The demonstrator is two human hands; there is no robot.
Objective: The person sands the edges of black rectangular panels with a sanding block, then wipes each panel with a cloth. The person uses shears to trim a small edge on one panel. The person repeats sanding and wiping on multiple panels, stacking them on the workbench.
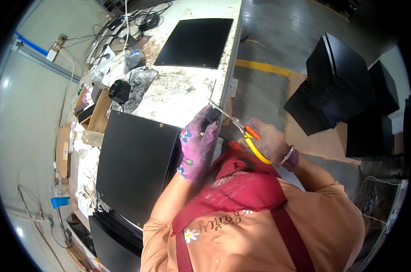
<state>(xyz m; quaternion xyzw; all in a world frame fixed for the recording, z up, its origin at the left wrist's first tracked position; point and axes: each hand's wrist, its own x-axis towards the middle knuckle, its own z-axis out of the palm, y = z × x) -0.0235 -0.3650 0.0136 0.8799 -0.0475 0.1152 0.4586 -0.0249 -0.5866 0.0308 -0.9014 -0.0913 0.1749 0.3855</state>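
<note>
My left hand [194, 152], in a pink glove with a flower pattern, is closed on a small black piece [213, 114] at the table's right edge. What kind of piece it is, I cannot make out. My right hand [271, 141] grips scissors [259, 152] with yellow and orange handles. Their blades point up and left, passing just above the black piece; whether they touch it is unclear. Beside my left forearm lies a large flat black panel [135, 158] on the worktable [178, 93]. Another black panel [197, 43] rests at the table's far end.
A black cup-like container [119, 91], a crumpled grey cloth [142, 86] and an open carton [99, 106] crowd the table's left side. Cables and a black adapter [149, 21] lie farther back. Several stacked black panels [339, 75] stand on cardboard [325, 143] on the floor at right.
</note>
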